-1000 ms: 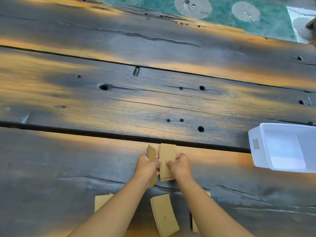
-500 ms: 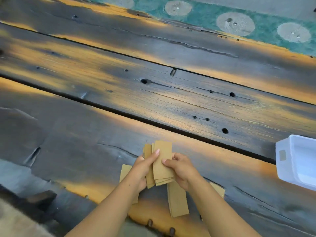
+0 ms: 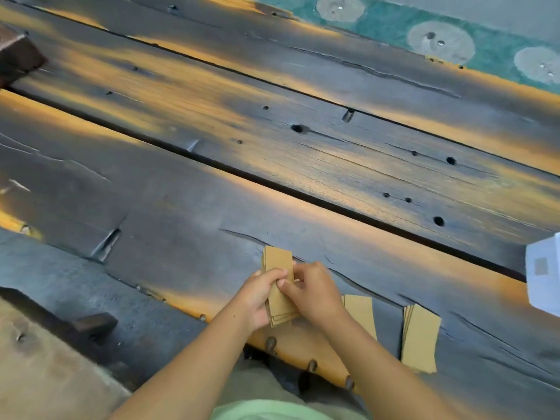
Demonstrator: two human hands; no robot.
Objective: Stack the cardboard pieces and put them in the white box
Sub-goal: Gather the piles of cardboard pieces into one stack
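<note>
Two bare forearms reach in from the near edge and meet over the near side of a table [image 3: 181, 237] of dark, weathered wooden planks streaked with orange, cracked and dotted with small holes. The left hand [image 3: 257, 295] cups a small stack of brown cardboard pieces [image 3: 277, 268] from the left, fingers curled round its edge. The right hand [image 3: 312, 291] closes on the same stack from the right, thumb pressed on its top face, so the stack stands tilted between both hands just above the table. To the right, a loose cardboard piece [image 3: 362, 313] lies flat on the table, partly hidden by the right forearm, and beside it lies a second small pile of cardboard [image 3: 419, 341]. At the far right edge, well apart, sits a corner of the white box [image 3: 542, 277], bearing a small grey label whose writing cannot be read. Beyond the table's far edge lies a green rug [image 3: 394, 25] with pale round patterns.
</note>
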